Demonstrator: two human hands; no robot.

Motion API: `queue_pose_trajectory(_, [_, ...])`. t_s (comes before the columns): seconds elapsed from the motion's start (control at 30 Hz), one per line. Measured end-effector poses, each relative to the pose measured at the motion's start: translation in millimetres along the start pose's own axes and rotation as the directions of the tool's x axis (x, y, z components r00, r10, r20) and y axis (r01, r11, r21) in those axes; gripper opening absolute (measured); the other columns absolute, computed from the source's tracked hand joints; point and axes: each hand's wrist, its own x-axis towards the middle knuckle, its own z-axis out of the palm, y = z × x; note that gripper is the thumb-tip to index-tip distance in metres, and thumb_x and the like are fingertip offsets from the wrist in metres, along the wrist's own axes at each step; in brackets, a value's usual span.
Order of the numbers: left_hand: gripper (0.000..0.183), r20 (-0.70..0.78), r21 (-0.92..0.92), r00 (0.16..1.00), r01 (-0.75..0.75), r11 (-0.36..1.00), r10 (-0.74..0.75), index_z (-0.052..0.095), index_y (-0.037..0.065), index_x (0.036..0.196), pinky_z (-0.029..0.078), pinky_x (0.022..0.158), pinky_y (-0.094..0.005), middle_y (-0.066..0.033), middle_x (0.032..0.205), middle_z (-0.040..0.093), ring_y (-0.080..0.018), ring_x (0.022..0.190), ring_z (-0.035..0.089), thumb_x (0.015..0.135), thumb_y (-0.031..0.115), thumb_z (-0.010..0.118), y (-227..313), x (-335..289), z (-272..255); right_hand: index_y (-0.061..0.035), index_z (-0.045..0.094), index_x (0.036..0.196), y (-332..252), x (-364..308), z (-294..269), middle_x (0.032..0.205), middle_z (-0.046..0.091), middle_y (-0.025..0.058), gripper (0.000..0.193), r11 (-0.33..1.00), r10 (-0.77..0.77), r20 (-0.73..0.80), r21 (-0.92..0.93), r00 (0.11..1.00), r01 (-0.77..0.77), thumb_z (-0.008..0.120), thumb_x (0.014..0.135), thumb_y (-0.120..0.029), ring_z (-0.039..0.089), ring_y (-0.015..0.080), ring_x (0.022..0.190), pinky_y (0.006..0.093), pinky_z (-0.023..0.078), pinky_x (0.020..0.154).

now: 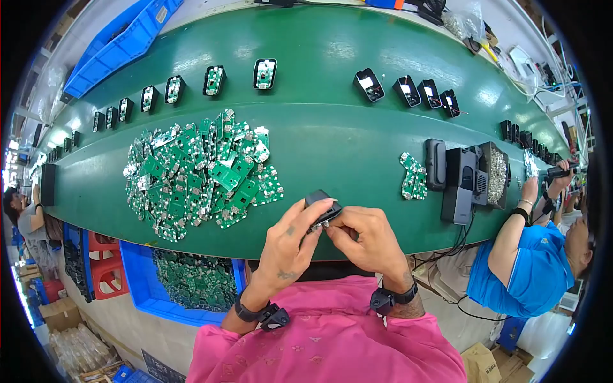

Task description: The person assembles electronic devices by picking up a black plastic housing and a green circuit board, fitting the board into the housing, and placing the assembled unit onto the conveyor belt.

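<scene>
Over the near edge of the green table, my left hand [285,247] is closed around a small black plastic housing [324,196], tilted between thumb and fingers. My right hand [369,235] meets it at the near right side, thumb and fingertips pinched together. Small light-coloured parts show at the housing's near end between the two hands; what the right fingertips grip is hidden. Left of my hands lies a large heap of green circuit boards [214,169]. A smaller group of boards [413,177] rests to the right.
Black housings with boards inside [264,74] stand in a row at the back left. More open housings [370,85] are at the back right. Dark grey devices [458,185] and a bin of small metal parts [497,172] stand right, near a co-worker [523,262]. A blue crate [137,281] holds boards below.
</scene>
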Motion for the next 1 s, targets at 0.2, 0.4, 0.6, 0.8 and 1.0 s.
queue_pose_trajectory(0.2, [0.049,-0.031,0.233,0.987,-0.145,0.962,0.156,0.058,0.004,0.129,0.055,0.071,-0.0351,-0.0191,0.106,0.063,-0.0337,0.086,0.066,0.082,-0.010,0.063,7.0,1.1,3.3,0.0026,0.065,0.083,4.6,0.7,12.7,0.069,0.059,0.0126,0.009,1.000,-0.006,-0.093,-0.014,0.996,0.005,0.068,0.083,-0.005,0.057,0.0240,0.056,0.0351,0.042,0.052])
queue_pose_trajectory(0.4, [0.051,-0.105,0.277,0.991,-0.051,0.960,0.082,0.056,0.009,0.134,0.057,0.070,-0.0395,-0.0224,0.118,0.060,-0.0391,0.088,0.069,0.085,-0.006,0.061,-5.4,-3.3,3.1,0.0028,0.065,0.083,8.3,4.5,32.7,0.070,0.061,0.0130,0.009,0.999,-0.032,-0.168,-0.028,0.985,0.028,0.069,0.085,-0.005,0.059,0.0248,0.059,0.0355,0.043,0.053])
queue_pose_trajectory(0.6, [0.040,-0.177,-0.474,0.934,0.195,0.858,-0.310,0.052,0.006,0.135,0.059,0.064,-0.0284,-0.0144,0.112,0.063,-0.0177,0.076,0.069,0.095,0.001,0.057,-1.6,-3.4,0.0,0.0040,0.064,0.091,3.9,1.0,38.0,0.074,0.066,0.0068,0.012,0.963,0.235,-0.265,0.195,0.935,-0.187,0.067,0.092,-0.007,0.062,0.0109,0.063,0.0279,0.049,0.055])
queue_pose_trajectory(0.8, [0.053,0.008,-0.459,0.973,0.208,0.864,-0.231,0.051,0.005,0.137,0.061,0.077,-0.0286,-0.0123,0.123,0.060,-0.0180,0.093,0.070,0.088,-0.013,0.058,-9.6,-5.7,-8.0,0.0035,0.065,0.095,15.5,-3.7,36.7,0.079,0.067,0.0054,0.011,0.725,0.429,-0.114,0.636,0.896,-0.266,0.068,0.092,-0.006,0.061,0.0084,0.064,0.0217,0.048,0.054])
queue_pose_trajectory(1.0, [0.058,0.073,-0.491,0.957,0.279,0.825,-0.280,0.053,0.006,0.138,0.060,0.083,-0.0298,-0.0117,0.129,0.057,-0.0194,0.103,0.067,0.085,-0.018,0.054,-8.6,-6.9,-5.8,0.0061,0.064,0.101,-4.3,-0.7,35.0,0.087,0.068,0.0055,0.010,0.645,0.276,-0.174,0.762,0.945,-0.048,0.066,0.093,0.000,0.059,0.0054,0.067,0.0201,0.047,0.058])
